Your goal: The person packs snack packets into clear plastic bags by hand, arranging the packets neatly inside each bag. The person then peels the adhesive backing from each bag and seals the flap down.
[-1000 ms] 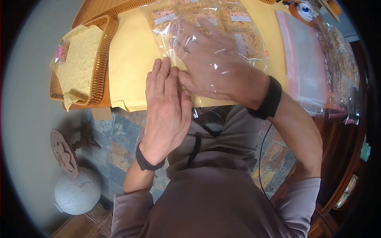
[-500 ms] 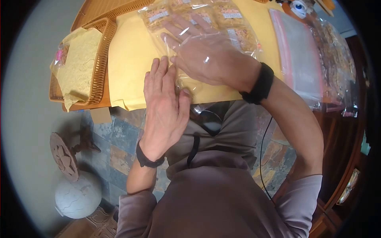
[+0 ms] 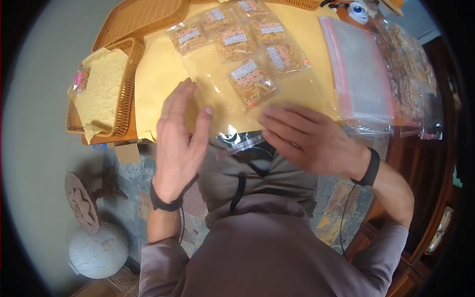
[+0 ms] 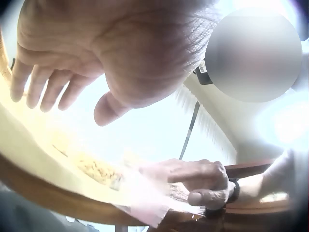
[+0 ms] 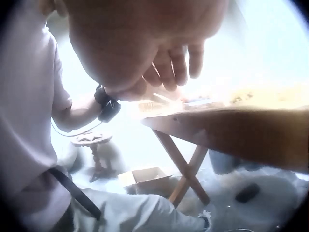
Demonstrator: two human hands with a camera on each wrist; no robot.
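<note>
A large clear plastic bag (image 3: 203, 74) lies flat on yellow paper, its open end (image 3: 241, 143) hanging past the table's front edge. Inside are several small labelled packets of crunchy-looking snack; the nearest packet (image 3: 251, 83) sits lower than the others. My left hand (image 3: 180, 133) hovers by the bag's left side, fingers extended and thumb apart, holding nothing. Over the bag's lower right, near its mouth, is my right hand (image 3: 311, 138), its fingers loosely bent and slightly blurred. The right wrist view shows the right hand's fingers (image 5: 179, 67) hanging loose beside the table edge.
At left stands a wicker basket (image 3: 129, 89) with crumpled yellow paper and a small packet in it. Another wicker tray (image 3: 143, 17) lies behind. To the right are a stack of flat clear bags (image 3: 358, 69) with pink edges and a pile of filled bags (image 3: 408, 69).
My right hand has come out of the bag, moving toward me and to the right. The packets now show uncovered. My left hand has lifted off the bag's edge and shifted left.
</note>
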